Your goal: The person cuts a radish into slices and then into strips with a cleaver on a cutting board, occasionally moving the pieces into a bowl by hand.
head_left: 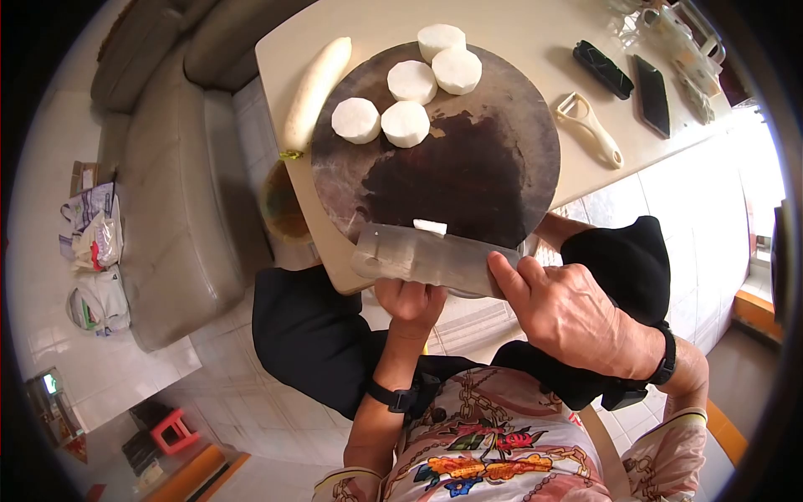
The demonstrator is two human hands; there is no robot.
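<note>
Right, cleaver (427, 261) sits flat at the near edge of the round chopping board (468, 180), a small white radish slice (430, 226) on its blade. Left hand (410, 301) is curled under the blade; right hand (573, 314) presses on top, fingers flat, not clenched. Blade looks heavy, stiff and probably slick; hold by spine and flat, clear of the edge. Count: five cut radish rounds (406, 123), one whole radish (316, 88), one peeler (590, 127).

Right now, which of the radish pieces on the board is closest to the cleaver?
The small white sliver touching the cleaver blade's upper edge. The five thick round slices sit apart, clustered at the cutting board's far side.
</note>
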